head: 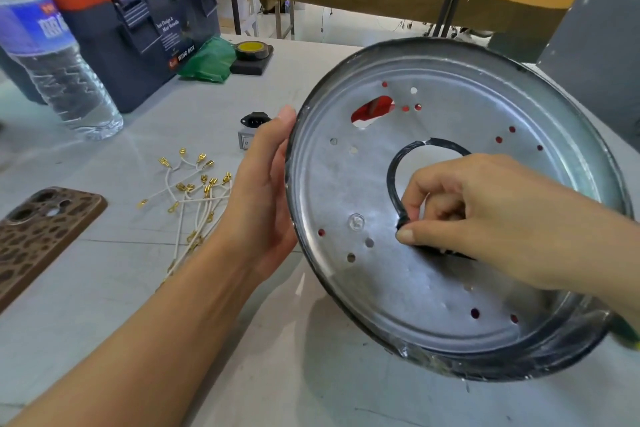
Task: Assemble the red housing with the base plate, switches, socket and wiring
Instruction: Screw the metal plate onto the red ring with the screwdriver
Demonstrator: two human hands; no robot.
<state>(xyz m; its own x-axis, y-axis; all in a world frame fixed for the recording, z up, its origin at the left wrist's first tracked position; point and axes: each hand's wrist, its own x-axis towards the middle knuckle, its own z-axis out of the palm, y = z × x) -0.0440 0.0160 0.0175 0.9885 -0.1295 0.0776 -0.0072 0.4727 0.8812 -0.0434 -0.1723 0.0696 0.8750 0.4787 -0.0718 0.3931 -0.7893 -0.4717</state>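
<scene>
Phone (41,236) at desk (104,305) left edge; water bottle (52,55) and toolbox (138,21) at far left corner. Loose white wiring (194,194) lies mid-desk, socket (255,120) and switch (246,140) just beyond it. Left hand (266,191), fingers straight, steadies rim of tilted base plate (433,288), red housing (375,109) showing through its holes. Right hand (485,215) pinches black trim (394,191) on centre hole. Step looks like seating plate in housing; next probably press trim flush, then fetch socket.

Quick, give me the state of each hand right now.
Left hand: open, straight fingers steadying the rim of the base plate.
Right hand: closed, pinching the black edging of the plate's centre hole.
</scene>
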